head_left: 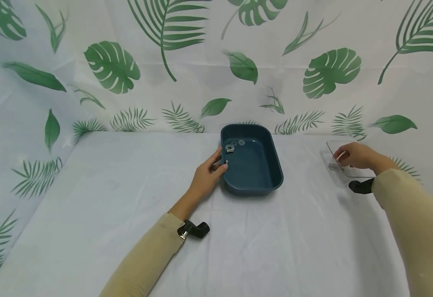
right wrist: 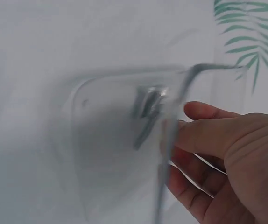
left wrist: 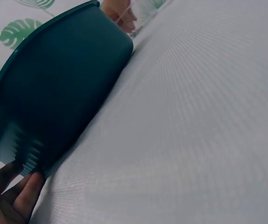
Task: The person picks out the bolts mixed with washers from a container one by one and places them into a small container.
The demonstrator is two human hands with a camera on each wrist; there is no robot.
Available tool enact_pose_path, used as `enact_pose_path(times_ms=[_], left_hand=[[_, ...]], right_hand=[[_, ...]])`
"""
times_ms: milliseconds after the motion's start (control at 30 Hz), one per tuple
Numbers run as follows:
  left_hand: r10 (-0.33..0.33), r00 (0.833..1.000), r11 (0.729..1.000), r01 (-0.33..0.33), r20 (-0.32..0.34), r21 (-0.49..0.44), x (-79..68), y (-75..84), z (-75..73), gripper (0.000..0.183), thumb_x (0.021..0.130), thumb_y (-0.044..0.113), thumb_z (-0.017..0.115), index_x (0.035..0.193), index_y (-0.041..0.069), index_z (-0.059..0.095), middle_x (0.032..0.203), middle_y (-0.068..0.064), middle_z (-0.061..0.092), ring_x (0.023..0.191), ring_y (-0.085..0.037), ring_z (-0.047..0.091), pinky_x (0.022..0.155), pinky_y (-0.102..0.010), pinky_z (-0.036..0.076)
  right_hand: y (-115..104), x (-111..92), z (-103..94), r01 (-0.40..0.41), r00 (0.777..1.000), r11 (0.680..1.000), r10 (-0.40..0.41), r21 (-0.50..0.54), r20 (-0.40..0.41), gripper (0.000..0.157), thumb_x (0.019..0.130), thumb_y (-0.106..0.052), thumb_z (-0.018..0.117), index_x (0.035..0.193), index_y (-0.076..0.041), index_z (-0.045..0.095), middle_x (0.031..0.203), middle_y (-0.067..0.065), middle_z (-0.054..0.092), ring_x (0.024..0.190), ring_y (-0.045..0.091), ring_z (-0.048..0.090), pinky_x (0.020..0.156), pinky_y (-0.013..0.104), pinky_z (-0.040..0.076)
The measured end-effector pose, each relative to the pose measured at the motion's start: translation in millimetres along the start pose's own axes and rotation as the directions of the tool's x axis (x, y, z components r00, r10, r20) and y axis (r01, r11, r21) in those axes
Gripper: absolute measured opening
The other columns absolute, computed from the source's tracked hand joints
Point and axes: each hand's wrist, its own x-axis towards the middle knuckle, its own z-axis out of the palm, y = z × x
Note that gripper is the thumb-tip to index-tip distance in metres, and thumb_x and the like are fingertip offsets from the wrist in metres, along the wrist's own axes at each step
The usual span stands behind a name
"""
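Note:
A dark blue plastic tray (head_left: 251, 165) with rounded corners sits on the white cloth in the head view. My left hand (head_left: 204, 175) grips its left wall, thumb over the rim and fingers along the outside; in the left wrist view the fingertips (left wrist: 29, 193) press low on that wall. Inside the tray, by the left side, lie several metal washers (head_left: 241, 142) and a bolt (head_left: 230, 150). Off to the right, my right hand (head_left: 355, 156) pinches the edge of a clear plastic container (head_left: 351, 173), which stands tilted. Small metal pieces (right wrist: 150, 105) show inside it, blurred.
A white cloth (head_left: 127, 198) covers the table, and a leaf-patterned sheet (head_left: 201, 62) hangs at the back. Dark wrist cameras (head_left: 198, 229) are strapped at both sleeves. The clear container rests near the table's right side.

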Motion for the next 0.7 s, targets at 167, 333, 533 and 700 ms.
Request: enact_pose_path(times_ms=[167,333,533,700], left_hand=[[-0.004,1.0,1.0,0.004,-0.005,-0.003,-1.5,-0.6,0.5,0.062,0.102,0.028,0.059,0.159,0.026,0.035,0.155,-0.01,0.05,0.129,-0.03,0.063,0.106,-0.045,0.051],[-0.023,1.0,1.0,0.023,0.001,-0.003,-4.8,-2.6,1.0,0.062,0.103,0.028,0.059,0.159,0.028,0.034,0.155,-0.009,0.05,0.129,-0.027,0.063,0.106,-0.043,0.052],[-0.009,1.0,1.0,0.009,-0.016,-0.004,-5.2,-2.1,-1.0,0.061,0.103,0.028,0.059,0.159,0.028,0.035,0.154,-0.009,0.051,0.129,-0.029,0.063,0.106,-0.045,0.052],[-0.004,1.0,1.0,0.004,-0.002,-0.008,-1.9,-1.1,0.7,0.061,0.103,0.029,0.059,0.159,0.03,0.034,0.155,-0.009,0.05,0.13,-0.028,0.062,0.105,-0.045,0.052]], right_hand=[[-21,-2,-10.2,0.071,0.995,0.997,-0.073,-0.034,-0.061,0.027,0.094,-0.001,0.063,0.118,0.011,0.063,0.105,0.025,0.068,0.094,0.034,0.066,0.08,0.049,0.059],[-51,-6,-19.0,0.13,0.985,0.989,-0.137,-0.068,-0.101,0.024,0.094,-0.003,0.064,0.116,0.009,0.065,0.102,0.02,0.07,0.093,0.032,0.066,0.079,0.048,0.058],[-106,-11,-27.9,0.252,0.959,0.966,-0.258,-0.065,-0.119,0.024,0.096,-0.008,0.066,0.119,0.002,0.067,0.107,0.014,0.072,0.097,0.026,0.067,0.082,0.04,0.057],[-154,-13,-23.6,0.354,0.926,0.934,-0.357,-0.051,-0.123,0.024,0.096,-0.01,0.067,0.119,-0.002,0.069,0.109,0.013,0.074,0.102,0.028,0.069,0.09,0.048,0.057]])
